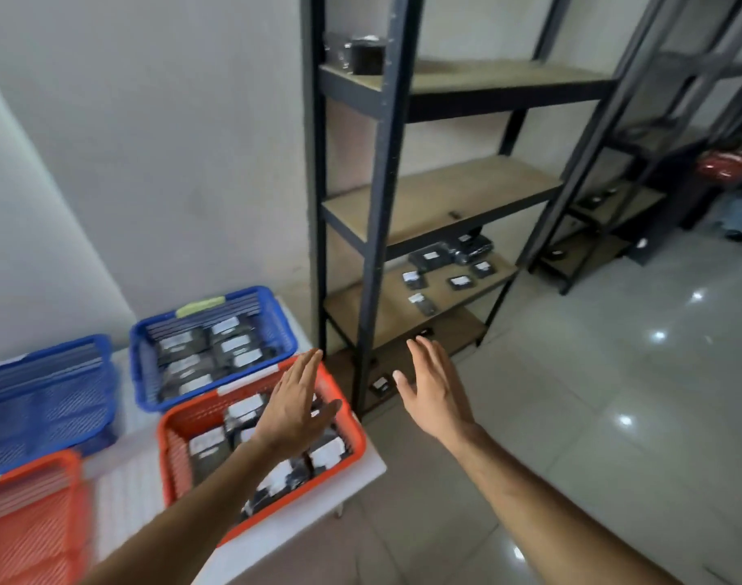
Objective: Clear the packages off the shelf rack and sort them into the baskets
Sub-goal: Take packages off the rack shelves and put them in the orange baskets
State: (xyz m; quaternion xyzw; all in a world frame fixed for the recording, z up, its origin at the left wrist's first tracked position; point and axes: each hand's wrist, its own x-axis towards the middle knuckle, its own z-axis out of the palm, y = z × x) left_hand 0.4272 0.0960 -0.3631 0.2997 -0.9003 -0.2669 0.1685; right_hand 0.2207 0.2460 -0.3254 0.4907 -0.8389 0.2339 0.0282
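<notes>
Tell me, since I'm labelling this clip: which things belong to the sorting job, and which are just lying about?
Job: shelf rack; packages on its lower shelf; blue basket; orange basket; left hand; right hand.
Lying about: second rack; red object.

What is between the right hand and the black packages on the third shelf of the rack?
In the head view, only bare wooden shelf board and a thin black frame bar lie between the right hand and the black packages; no other item lies in the way.
</notes>
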